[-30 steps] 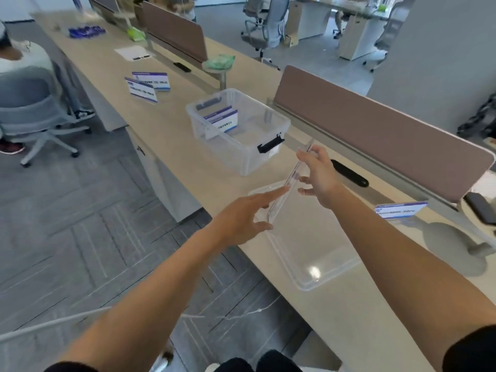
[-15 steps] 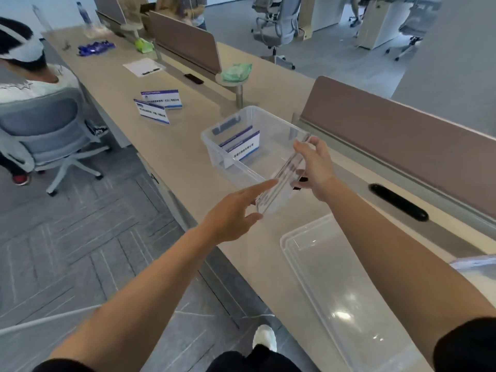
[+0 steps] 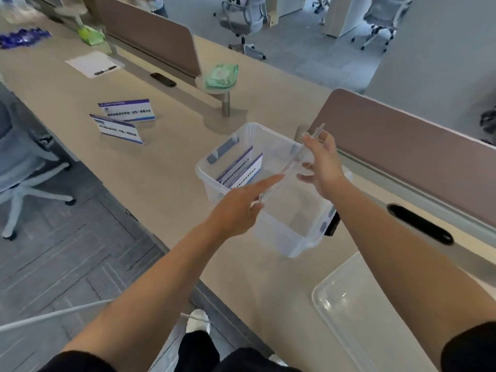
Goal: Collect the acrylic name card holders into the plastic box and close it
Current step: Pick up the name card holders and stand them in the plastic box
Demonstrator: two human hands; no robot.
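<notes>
- Acrylic, clear and nearly edge-on to me: the holder (image 3: pixel 291 167) hangs over the open box (image 3: pixel 303 248), above the rim and not yet inside.
- My left hand (image 3: pixel 236 213) grips the near end, with the index laid straight along it and the other fingers curled beneath. My right hand (image 3: pixel 323 167) pinches the far half between thumb and loosely spread fingers.
- The long axis runs from near-left to far-right, diagonally across the box mouth. The far end is tipped higher and points toward the divider (image 3: pixel 402 146).
- The step in hand, as I judge it, is lowering this holder in beside the carded ones (image 3: pixel 241 170) leaning at the box's far-left side.
- The next move calls for turning the long axis parallel to those, levelling it, easing it down, and releasing both hands.
- A pair (image 3: pixel 118 128) of holders stands on the tabletop (image 3: pixel 161 170), well apart to the far left, and the lid (image 3: pixel 362 318) lies near-right. Closing looks some way off.
</notes>
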